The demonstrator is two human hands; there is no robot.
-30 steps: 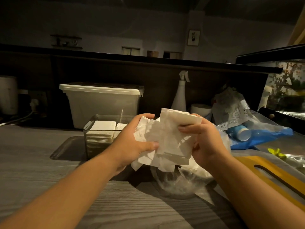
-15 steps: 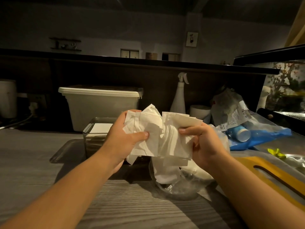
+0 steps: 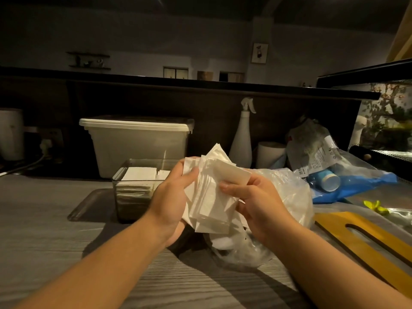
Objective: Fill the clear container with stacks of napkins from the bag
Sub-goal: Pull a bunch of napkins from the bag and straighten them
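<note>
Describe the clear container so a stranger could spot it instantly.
Find the big white lidded bin against the dark back panel. Directly in front of it, on a grey tray, sits the clear container. Unlike the bin, it is lidless, see-through and holds flat white napkin stacks.

grey wood-grain counter [image 3: 55, 230] with plastic bag [image 3: 289, 197], white tub [image 3: 138, 148], spray bottle [image 3: 240, 141]

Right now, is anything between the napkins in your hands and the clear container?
Nothing visible does. The left hand and right hand grip the napkins above the bag; the container stands just left of them, its top open, napkin stacks already inside. Only the left hand itself is on that side.
</note>
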